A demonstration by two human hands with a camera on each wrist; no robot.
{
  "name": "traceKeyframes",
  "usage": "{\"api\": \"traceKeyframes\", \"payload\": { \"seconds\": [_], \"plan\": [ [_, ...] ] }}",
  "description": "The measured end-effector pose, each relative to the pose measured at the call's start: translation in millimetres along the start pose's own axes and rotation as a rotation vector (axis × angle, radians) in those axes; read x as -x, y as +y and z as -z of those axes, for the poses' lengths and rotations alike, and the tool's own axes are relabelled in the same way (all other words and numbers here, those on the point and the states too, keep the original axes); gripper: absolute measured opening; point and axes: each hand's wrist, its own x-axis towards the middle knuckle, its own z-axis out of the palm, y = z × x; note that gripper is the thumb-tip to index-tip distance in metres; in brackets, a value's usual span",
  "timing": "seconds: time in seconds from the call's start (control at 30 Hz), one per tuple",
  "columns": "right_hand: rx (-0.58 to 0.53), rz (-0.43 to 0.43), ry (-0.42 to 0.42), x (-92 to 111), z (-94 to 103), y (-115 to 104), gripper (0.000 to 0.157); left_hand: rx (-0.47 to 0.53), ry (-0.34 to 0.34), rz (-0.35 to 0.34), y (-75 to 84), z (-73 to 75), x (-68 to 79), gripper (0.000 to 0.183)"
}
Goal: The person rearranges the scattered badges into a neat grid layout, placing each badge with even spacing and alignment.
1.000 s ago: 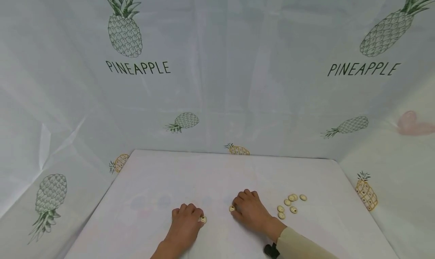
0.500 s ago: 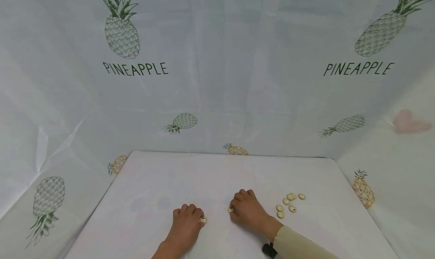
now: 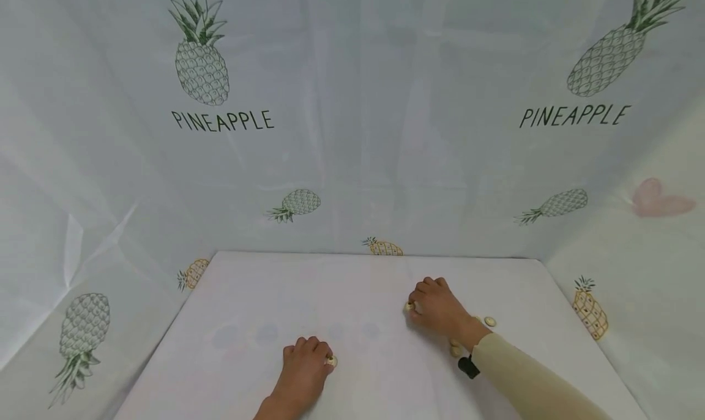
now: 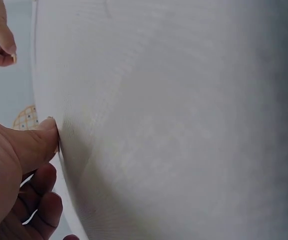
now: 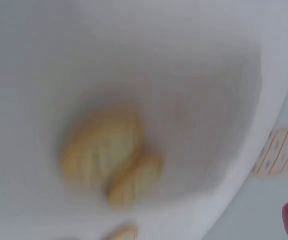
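Pale sheet (image 3: 352,157) printed with pineapples fills the upper frame and both sides. Below it, white bench (image 3: 297,291), lower centre, its far edge running across mid-frame.

Light sleeve (image 3: 529,371) slants in from lower right to the right hand (image 3: 439,310), right of centre. Left hand (image 3: 302,371) low, left of centre. Small black object (image 3: 469,367) just beside the right wrist, under the cuff.

Smallest: pale yellow discs. Right hand's fingers narrow, pinching the right-hand disc (image 3: 410,307) at the hand's left side; left hand's fingers likewise narrow on the left-hand disc (image 3: 331,360), at the hand's right side. Of the loose discs (image 3: 490,321), one shows clear right of the forearm; others peek out around it, count hidden. Right wrist view: two blurred discs (image 5: 104,145) touching or overlapping (cannot tell which), part of a third at the lower edge.

Change: over the last second the right hand has shifted up and rightward in the head view, its disc with it; left hand about where it was. Gap between the held discs is wider; forearm now covers most of the loose group. My reading: pieces being parted, mid-handling, neither released yet.
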Motion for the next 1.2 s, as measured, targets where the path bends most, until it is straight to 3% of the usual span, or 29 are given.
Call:
{"api": "traceKeyframes", "payload": {
  "seconds": [0.1,0.23,0.57,0.97,1.2],
  "plan": [
    [0.007,-0.023,-0.031,-0.2,-1.4,17.7,0.011,0.010,0.003,-0.004,-0.5,-2.3,0.9,0.021],
    [-0.031,-0.027,-0.087,-0.4,-5.9,25.4,0.011,0.015,-0.007,-0.007,-2.0,-6.4,1.3,0.020],
    [-0.046,0.011,-0.107,7.7,-16.6,18.9,0.008,0.002,-0.011,0.029,-3.7,-9.8,-2.5,0.021],
    [-0.085,-0.045,-0.149,14.1,-19.4,20.4,0.011,0.013,0.009,0.034,-2.2,-7.8,-4.5,0.022],
    [-0.141,-0.019,-0.112,22.4,-19.0,15.0,0.006,0.027,-0.001,0.052,-3.7,-10.2,-5.8,0.021]
  ]
}}
